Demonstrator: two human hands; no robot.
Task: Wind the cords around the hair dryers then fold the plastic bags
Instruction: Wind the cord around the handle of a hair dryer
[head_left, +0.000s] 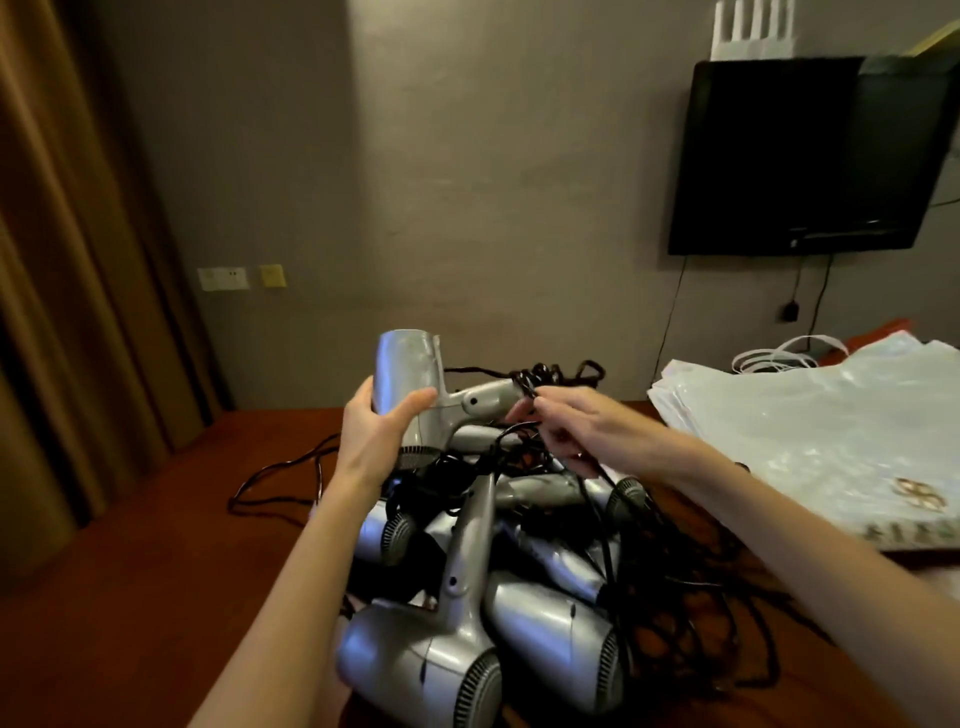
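My left hand (375, 434) grips the barrel of a silver hair dryer (415, 382), thumb on the near side and fingers curled behind it. I hold it up above the pile. Its barrel stands almost upright, the open nozzle pointing up and the dark grille end down, and its handle sticks out to the right, nearly level. My right hand (582, 428) is at the end of that handle, fingers curled and pinching the black cord (540, 375), which makes a few loose, tangled loops around the handle tip and behind it.

The dryer body is smooth, shiny plastic with a round tube shape; the cord is thin, dull and kinked.

Under my hands lies a pile of other hair dryers (493, 597), the same silver kind with round ribbed black grilles, lying in different directions, their black cords mixed together in a mess to the right. One cord (280, 483) runs away to the left over the surface.

All this rests on a dark red-brown table (130, 597). At the right edge is a stack of flat, glossy white plastic bags (810, 431) with white handles at the far end.

Behind is a plain grey wall (493, 182) with a black television (810, 156) mounted on it, sockets (223, 278) low on the left, and brown curtains (67, 234).
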